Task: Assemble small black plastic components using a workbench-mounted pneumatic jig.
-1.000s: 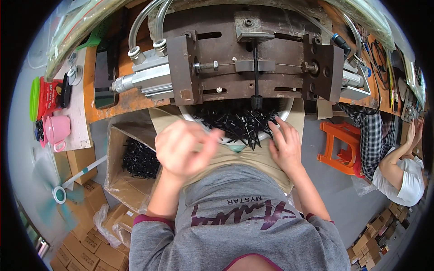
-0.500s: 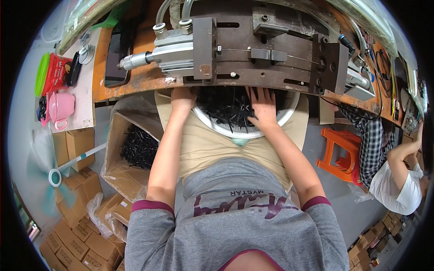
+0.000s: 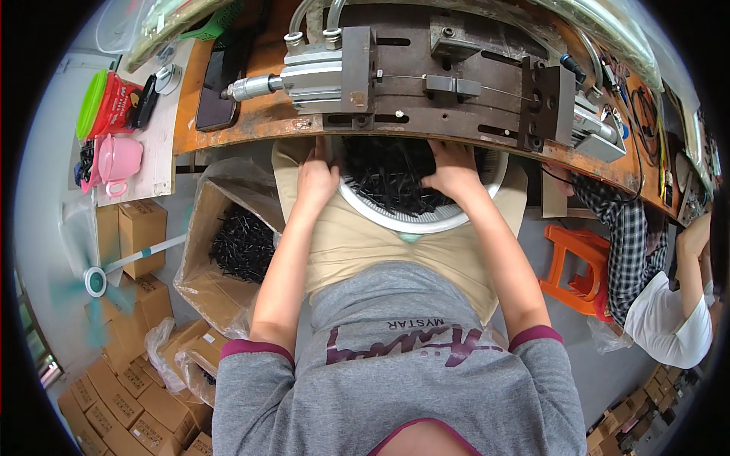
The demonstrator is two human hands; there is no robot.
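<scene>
A round white plastic basket (image 3: 426, 226) rests on my lap, partly under the bench edge. Inside it lies a heap of thin black pieces (image 3: 388, 182), too tangled to name more exactly. My left hand (image 3: 316, 181) is at the basket's left rim, one finger stretched forward and the thumb apart by the rim. On the right side of the heap lies my right hand (image 3: 455, 173), its thumb spread from the fingers over the black pieces. The bench hides the fingertips of that hand and the far part of the basket.
Above the basket, a metal fixture with air cylinders (image 3: 449, 87) stands on the wooden bench (image 3: 266, 131). A carton of black pieces (image 3: 217, 285) is at my left, beside a fan (image 3: 95, 282). An orange stool (image 3: 566, 266) and another person (image 3: 669, 319) are at the right.
My left hand has shifted right and nearer along the rim, with one finger now stretched out. My right hand has shifted slightly right over the heap. The whole view has tilted a little.
</scene>
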